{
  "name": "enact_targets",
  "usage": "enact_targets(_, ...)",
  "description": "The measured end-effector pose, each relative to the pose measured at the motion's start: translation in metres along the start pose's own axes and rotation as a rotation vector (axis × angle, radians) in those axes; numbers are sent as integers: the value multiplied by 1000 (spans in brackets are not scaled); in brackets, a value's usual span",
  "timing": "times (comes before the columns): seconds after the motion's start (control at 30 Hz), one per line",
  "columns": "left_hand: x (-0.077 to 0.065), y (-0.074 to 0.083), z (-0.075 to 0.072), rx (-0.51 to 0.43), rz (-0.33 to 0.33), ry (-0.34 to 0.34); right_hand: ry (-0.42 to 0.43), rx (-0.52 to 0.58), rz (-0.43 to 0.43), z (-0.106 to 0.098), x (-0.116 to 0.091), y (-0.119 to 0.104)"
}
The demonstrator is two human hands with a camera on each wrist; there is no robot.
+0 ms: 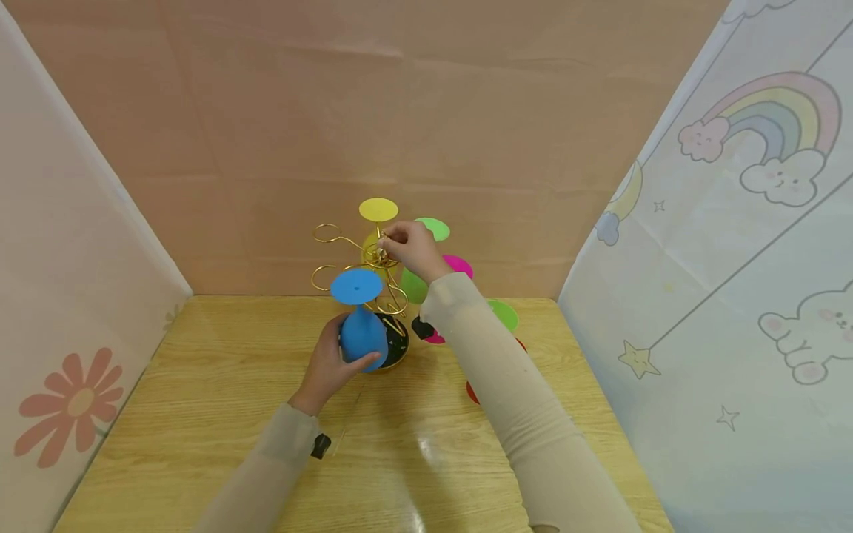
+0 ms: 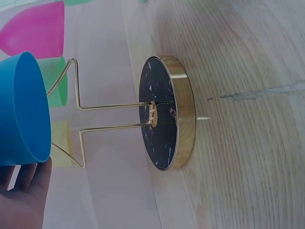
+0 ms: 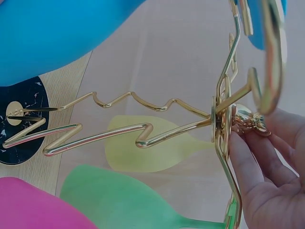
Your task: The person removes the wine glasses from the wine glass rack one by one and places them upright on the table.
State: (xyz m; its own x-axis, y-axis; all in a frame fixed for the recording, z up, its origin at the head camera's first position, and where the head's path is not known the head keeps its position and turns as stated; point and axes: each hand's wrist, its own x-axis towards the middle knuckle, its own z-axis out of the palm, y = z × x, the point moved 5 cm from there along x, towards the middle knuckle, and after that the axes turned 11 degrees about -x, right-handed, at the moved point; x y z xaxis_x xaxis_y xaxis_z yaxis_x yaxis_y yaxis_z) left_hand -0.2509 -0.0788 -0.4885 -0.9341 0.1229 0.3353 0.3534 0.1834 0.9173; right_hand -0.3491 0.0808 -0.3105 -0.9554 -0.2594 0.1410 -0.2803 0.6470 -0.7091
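Upside down, with its round foot on top, a blue plastic goblet is held by my left hand, whose fingers wrap its bowl. It is beside a gold wire goblet rack; whether its stem sits in a ring I cannot tell. My right hand pinches the small gold knob at the top of the rack. Below, the rack's round base has a black marbled top and gold rim. Yellow, green and pink goblets hang inverted around the rack.
The wooden table carries the rack near its back edge. To the right, partly behind my right sleeve, are another green goblet and a red goblet. A plain backdrop and printed side panels surround the table.
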Motion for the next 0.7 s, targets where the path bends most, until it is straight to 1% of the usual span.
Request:
enact_targets(0.2, -3, -3, -2, -17, -10, -4, -2, 7, -3, 1, 1, 1)
enact_targets(0.37, -6, -5, -3, -32, -2, -11, 0, 8, -5, 1, 2, 1)
enact_targets(0.47, -8, -4, -3, -38, 23, -8, -2, 19, 0, 1, 1, 1)
enact_targets(0.7, -12, -6, -4, -42, 136, -9, -8, 17, -1, 1, 1, 1)
